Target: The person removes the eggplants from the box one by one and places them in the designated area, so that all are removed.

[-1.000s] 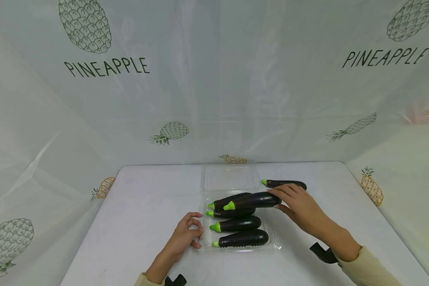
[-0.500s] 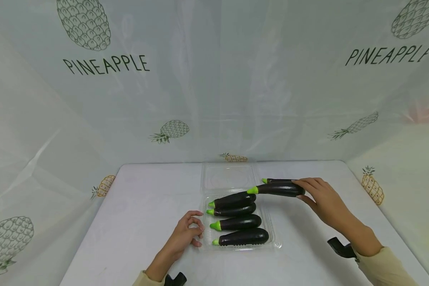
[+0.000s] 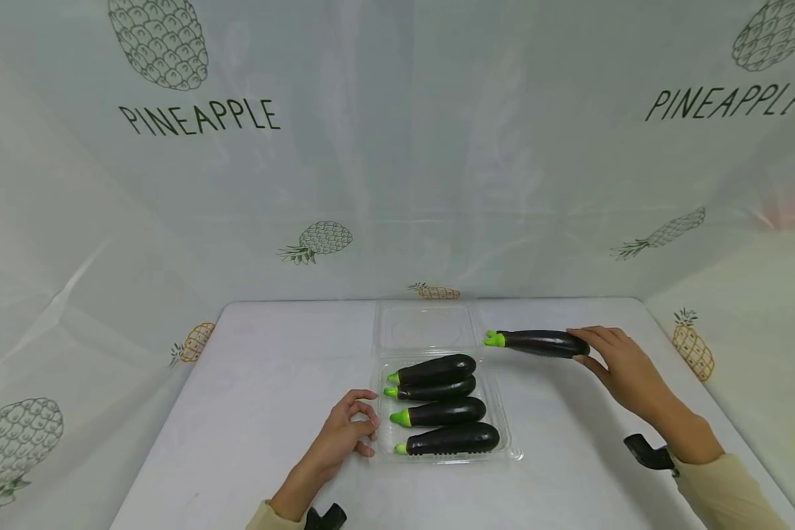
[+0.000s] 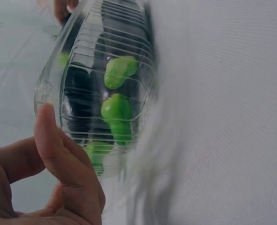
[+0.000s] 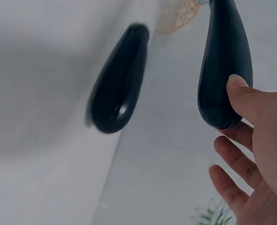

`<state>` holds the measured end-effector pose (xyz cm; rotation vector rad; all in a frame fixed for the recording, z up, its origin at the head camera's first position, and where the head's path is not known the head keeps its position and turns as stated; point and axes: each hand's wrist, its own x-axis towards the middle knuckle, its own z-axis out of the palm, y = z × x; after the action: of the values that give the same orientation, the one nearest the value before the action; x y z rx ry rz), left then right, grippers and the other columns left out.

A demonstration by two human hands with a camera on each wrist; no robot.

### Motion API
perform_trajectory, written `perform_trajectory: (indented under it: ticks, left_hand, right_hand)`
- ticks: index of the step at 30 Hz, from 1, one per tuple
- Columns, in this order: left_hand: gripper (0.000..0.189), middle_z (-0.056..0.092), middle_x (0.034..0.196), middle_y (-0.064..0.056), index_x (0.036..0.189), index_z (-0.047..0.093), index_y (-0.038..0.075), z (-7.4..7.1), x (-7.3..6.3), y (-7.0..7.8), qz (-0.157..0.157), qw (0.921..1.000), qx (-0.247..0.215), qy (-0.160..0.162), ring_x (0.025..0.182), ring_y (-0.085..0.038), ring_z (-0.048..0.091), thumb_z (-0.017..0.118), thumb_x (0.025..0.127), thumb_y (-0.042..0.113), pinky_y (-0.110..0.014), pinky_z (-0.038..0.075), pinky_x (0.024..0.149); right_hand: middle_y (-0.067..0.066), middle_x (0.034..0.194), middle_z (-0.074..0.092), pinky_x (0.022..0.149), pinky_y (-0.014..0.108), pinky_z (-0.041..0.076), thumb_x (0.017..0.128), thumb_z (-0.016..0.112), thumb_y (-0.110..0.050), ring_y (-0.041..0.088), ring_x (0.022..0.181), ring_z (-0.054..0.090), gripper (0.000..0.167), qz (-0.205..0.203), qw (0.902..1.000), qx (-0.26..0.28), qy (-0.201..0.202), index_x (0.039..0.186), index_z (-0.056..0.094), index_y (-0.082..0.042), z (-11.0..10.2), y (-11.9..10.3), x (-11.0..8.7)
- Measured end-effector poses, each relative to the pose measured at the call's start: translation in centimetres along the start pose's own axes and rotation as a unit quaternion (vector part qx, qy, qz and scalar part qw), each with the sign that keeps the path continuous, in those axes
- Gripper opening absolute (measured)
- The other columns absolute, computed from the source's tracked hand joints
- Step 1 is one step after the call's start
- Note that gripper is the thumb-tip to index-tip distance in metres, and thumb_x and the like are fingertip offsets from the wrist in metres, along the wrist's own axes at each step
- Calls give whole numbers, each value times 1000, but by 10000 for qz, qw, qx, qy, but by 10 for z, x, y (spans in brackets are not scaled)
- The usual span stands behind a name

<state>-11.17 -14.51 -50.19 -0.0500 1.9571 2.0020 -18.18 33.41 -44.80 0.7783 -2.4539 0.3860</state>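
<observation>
My right hand (image 3: 626, 372) pinches the rounded end of a dark eggplant (image 5: 225, 61) between thumb and fingers, its green stem pointing left. In the head view this eggplant overlaps another eggplant (image 5: 119, 84), which lies on the table and is mostly hidden behind it there. Several more eggplants (image 3: 452, 439) lie side by side in a clear plastic clamshell container (image 3: 500, 412), green stems to the left. At the container's left side is my left hand (image 3: 338, 434), fingers loosely bent, with one fingertip (image 4: 47, 112) at the rim.
The container's clear lid (image 3: 427, 329) lies folded back toward the rear of the white table (image 3: 285, 353). A pale curtain (image 3: 397, 147) printed with pineapples hangs behind the table and along its sides.
My right hand has carried the eggplant from above the container back and to the right, to the eggplant at the rear of the table. The left hand has stayed at the container's side.
</observation>
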Motion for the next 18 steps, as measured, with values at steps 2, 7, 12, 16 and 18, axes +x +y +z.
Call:
perform_trajectory:
  ticks: [2,7,12,16,18]
  left_hand:
    - [51,53,100,-5,143,43,-5,0,0,0,-11,10000,-14,-3,77,-16,58,63,96,-4,-23,56,51]
    - [52,54,100,-5,143,43,-5,0,1,-1,-21,10000,-13,-1,77,-16,59,63,95,-5,-23,56,51]
    - [52,54,100,-5,143,43,-5,0,0,-1,-16,10000,-29,30,77,-17,59,63,95,-5,-23,56,51]
    - [52,53,100,-5,143,43,-5,0,-1,-2,-6,10000,-47,33,77,-17,58,63,95,-5,-23,56,51]
    - [52,53,100,-5,143,43,-5,0,-1,-2,-3,10000,-45,35,77,-18,58,63,94,-5,-24,56,50]
  right_hand:
    - [14,116,71,86,51,49,71,89,7,38,104,63,63,58,10000,-13,-33,130,67,-2,1,5,-3]
    - [16,115,71,84,54,50,73,88,8,39,102,64,61,206,9997,-46,-104,129,67,-1,1,18,-10]
    - [18,113,71,81,58,52,74,87,8,42,100,64,59,376,9991,-109,-189,129,66,0,3,30,-17]
    - [18,111,71,77,58,53,75,88,7,41,97,65,58,445,9985,-182,-248,128,66,0,5,39,-23]
    - [19,111,71,75,58,54,75,88,7,41,96,65,58,464,9983,-194,-278,128,66,1,6,43,-26]
